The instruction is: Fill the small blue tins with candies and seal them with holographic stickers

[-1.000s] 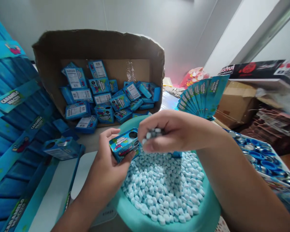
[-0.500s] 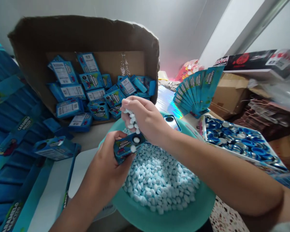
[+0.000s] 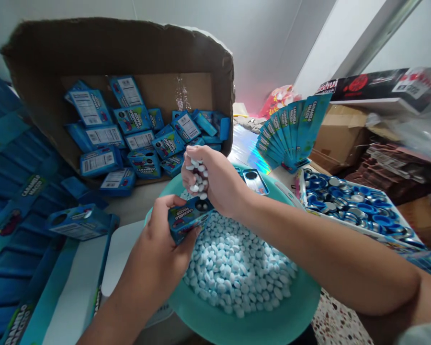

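Observation:
My left hand grips a small blue box with a round dark hole near its right end. Just above that hole, my right hand is closed around several pale blue candies, which show between its fingers. Beneath both hands a green bowl holds a heap of similar candies. A flat piece with a dark oval lies at the bowl's far rim.
Behind stands a cardboard box with blue boxes inside. Stacked blue boxes fill the left. At right are fanned blue cartons and a tray of blue and silver lids.
My right hand has tilted and shifted slightly, showing more candies between its fingers. The candies at the box's hole and on its face are gone from there.

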Available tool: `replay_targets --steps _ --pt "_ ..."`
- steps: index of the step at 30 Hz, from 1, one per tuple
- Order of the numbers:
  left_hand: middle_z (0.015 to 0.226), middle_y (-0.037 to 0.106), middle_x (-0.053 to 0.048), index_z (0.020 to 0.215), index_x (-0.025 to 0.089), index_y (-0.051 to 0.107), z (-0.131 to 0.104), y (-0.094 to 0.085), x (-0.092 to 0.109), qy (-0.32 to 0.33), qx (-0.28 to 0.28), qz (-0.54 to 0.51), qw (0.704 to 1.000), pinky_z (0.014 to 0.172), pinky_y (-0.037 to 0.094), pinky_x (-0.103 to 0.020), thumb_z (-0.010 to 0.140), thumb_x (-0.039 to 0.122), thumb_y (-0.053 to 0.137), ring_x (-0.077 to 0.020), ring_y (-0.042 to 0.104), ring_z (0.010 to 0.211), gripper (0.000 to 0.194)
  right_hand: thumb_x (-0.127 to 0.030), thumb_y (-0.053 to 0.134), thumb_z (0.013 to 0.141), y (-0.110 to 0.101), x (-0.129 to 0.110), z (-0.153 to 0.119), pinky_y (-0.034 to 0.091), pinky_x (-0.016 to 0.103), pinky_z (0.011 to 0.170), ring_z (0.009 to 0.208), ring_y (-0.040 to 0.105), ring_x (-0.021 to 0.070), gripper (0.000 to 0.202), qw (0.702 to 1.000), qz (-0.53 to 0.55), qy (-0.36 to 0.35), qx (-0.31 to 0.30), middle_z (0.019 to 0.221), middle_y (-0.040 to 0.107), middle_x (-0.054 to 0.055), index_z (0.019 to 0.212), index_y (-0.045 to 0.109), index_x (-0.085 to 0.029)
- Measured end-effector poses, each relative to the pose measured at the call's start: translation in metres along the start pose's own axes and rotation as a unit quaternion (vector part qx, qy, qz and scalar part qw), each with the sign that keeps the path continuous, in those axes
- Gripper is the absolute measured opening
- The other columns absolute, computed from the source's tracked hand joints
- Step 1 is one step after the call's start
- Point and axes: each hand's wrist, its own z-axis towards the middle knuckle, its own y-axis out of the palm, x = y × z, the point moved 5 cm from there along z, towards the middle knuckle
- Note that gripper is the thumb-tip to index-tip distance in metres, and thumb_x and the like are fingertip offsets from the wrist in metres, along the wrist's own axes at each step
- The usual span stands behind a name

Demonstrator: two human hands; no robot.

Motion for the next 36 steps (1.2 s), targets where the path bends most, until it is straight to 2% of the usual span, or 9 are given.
replay_targets --steps 4,10,16,19,22,25,28,33,36 --pt "0.103 0.067 -0.001 0.116 0.032 0.046 -0.003 -0.001 -0.001 0.003 0.004 -0.003 1.0 0.062 0.051 -0.029 0.084 0.038 0.068 -0.0212 0.07 0.082 0.04 -0.04 0.062 0.084 0.0 0.0 -0.001 0.036 0.023 0.048 0.048 0.041 0.0102 0.029 1.0 -0.015 0.016 -0.009 0.055 0.046 -0.006 0.067 0.044 -0.022" --pt "0.095 0.068 0.001 0.116 0.032 0.046 -0.002 0.0 -0.003 -0.028 -0.002 -0.014 1.0 0.054 0.049 -0.028 0.086 0.042 0.065 -0.0167 0.065 0.06 0.037 -0.038 0.064 0.08 0.0 -0.005 -0.001 0.042 0.024 0.05 0.053 0.051 0.0115 0.031 1.0 -0.021 0.005 -0.019 0.061 0.053 -0.004 0.064 0.043 -0.022" --pt "0.092 0.069 -0.001 0.115 0.028 0.049 -0.002 -0.001 -0.001 -0.033 0.01 -0.021 0.999 0.054 0.048 -0.029 0.084 0.045 0.067 -0.0207 0.068 0.066 0.04 -0.042 0.061 0.083 0.001 -0.004 -0.001 0.045 0.025 0.052 0.055 0.053 0.0125 0.032 0.998 -0.052 0.01 -0.04 0.06 0.054 -0.001 0.062 0.053 -0.019" --pt "0.094 0.069 -0.002 0.113 0.028 0.051 -0.003 -0.002 -0.001 -0.027 0.015 -0.014 0.999 0.058 0.049 -0.03 0.084 0.043 0.067 -0.0199 0.066 0.067 0.037 -0.04 0.059 0.084 0.001 -0.004 -0.001 0.046 0.025 0.053 0.056 0.054 0.0124 0.034 0.999 -0.024 0.016 -0.034 0.062 0.054 -0.002 0.059 0.047 -0.02" --pt "0.1 0.069 -0.001 0.109 0.029 0.055 -0.003 -0.001 0.0 0.005 0.011 -0.011 1.0 0.066 0.051 -0.03 0.086 0.038 0.065 -0.0204 0.067 0.08 0.026 -0.039 0.06 0.083 0.001 -0.005 -0.002 0.047 0.025 0.054 0.056 0.055 0.0123 0.034 0.999 -0.001 0.021 -0.029 0.064 0.053 -0.003 0.06 0.043 -0.021" --pt "0.107 0.067 -0.001 0.107 0.03 0.058 -0.003 0.0 0.003 0.052 0.008 -0.019 0.998 0.072 0.051 -0.03 0.088 0.031 0.063 -0.0211 0.066 0.092 0.02 -0.038 0.062 0.082 0.002 -0.006 -0.003 0.048 0.025 0.055 0.056 0.056 0.0118 0.029 0.999 -0.015 0.019 -0.029 0.064 0.054 -0.004 0.065 0.048 -0.02" --pt "0.107 0.066 -0.002 0.107 0.029 0.059 -0.003 0.001 0.005 0.076 0.003 -0.019 0.997 0.072 0.05 -0.029 0.088 0.028 0.062 -0.021 0.065 0.093 0.019 -0.037 0.064 0.081 0.003 -0.007 -0.004 0.048 0.024 0.056 0.056 0.056 0.0111 0.028 0.999 -0.033 0.008 -0.027 0.065 0.054 -0.004 0.065 0.05 -0.02" --pt "0.101 0.067 0.0 0.107 0.03 0.056 -0.003 -0.001 0.002 0.035 0.022 -0.025 0.999 0.064 0.049 -0.028 0.087 0.033 0.066 -0.0197 0.066 0.086 0.022 -0.04 0.068 0.082 0.003 -0.009 -0.004 0.048 0.024 0.056 0.056 0.055 0.0106 0.032 0.999 -0.046 0.001 -0.024 0.065 0.054 -0.003 0.064 0.05 -0.02" --pt "0.099 0.068 0.001 0.11 0.031 0.053 -0.003 -0.001 0.002 0.029 0.026 -0.037 0.999 0.066 0.05 -0.028 0.087 0.035 0.067 -0.0194 0.067 0.086 0.026 -0.037 0.07 0.082 0.002 -0.011 -0.003 0.047 0.023 0.057 0.056 0.054 0.0098 0.032 0.998 -0.057 -0.001 -0.016 0.065 0.053 -0.003 0.064 0.051 -0.019"
